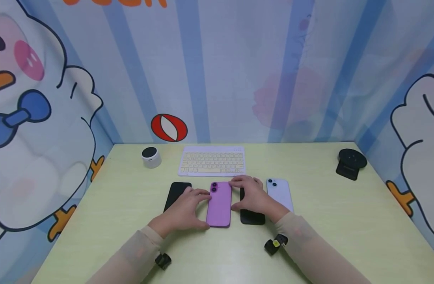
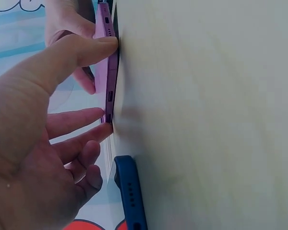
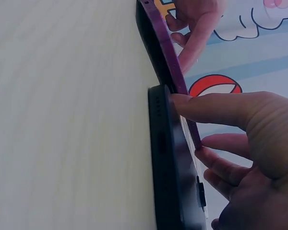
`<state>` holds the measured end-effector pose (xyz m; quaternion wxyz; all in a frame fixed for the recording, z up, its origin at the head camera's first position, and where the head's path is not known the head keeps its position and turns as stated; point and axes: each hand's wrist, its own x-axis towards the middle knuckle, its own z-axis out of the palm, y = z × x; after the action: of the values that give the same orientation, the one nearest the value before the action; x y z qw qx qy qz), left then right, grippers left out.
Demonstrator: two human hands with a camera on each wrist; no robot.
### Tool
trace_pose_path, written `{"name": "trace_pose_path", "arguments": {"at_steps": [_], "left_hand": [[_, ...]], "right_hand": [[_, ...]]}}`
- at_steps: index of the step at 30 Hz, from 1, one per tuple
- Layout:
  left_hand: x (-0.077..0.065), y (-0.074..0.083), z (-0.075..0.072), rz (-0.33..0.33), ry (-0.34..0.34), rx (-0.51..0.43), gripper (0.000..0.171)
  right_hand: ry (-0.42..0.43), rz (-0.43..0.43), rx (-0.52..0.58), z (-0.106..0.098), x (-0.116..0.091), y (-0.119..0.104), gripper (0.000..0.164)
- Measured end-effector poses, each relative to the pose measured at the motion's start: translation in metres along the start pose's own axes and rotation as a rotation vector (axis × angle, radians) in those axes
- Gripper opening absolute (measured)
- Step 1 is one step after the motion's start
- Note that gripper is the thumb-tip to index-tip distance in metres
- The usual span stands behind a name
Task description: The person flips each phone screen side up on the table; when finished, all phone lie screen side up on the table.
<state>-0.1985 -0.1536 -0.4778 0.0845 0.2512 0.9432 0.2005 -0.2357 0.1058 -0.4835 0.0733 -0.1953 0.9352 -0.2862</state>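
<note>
A pink-purple phone (image 1: 219,207), back up with two lenses at its top left, is between both hands. My left hand (image 1: 185,210) holds it by the left side, thumb at the lower corner and fingertips higher up. On the other side, my right hand (image 1: 253,196) grips the right edge with its thumb and the top right corner with its fingers. The phone's dark underside shows in the right wrist view, a little off the table. Under the right hand lies a black phone (image 1: 252,218); another dark phone (image 1: 176,194) is partly hidden by the left hand.
A light blue phone (image 1: 278,190) lies right of the black one. Behind the hands is a lilac keyboard (image 1: 212,161). A small white speaker (image 1: 151,158) stands at the back left, and a black round stand (image 1: 351,159) at the back right.
</note>
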Motion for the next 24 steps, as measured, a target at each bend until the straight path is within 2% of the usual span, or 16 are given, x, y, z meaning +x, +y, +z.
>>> {"name": "trace_pose_path", "arguments": {"at_steps": [10,24], "left_hand": [[0.0,-0.002,0.0,0.018,-0.013,-0.04,0.085],[0.002,0.007,0.005,0.017,-0.023,-0.135,0.088]], "right_hand": [[0.071,-0.032,0.041,0.0,-0.001,0.003,0.08],[0.121,-0.098,0.065,-0.01,-0.01,-0.001,0.081]]}}
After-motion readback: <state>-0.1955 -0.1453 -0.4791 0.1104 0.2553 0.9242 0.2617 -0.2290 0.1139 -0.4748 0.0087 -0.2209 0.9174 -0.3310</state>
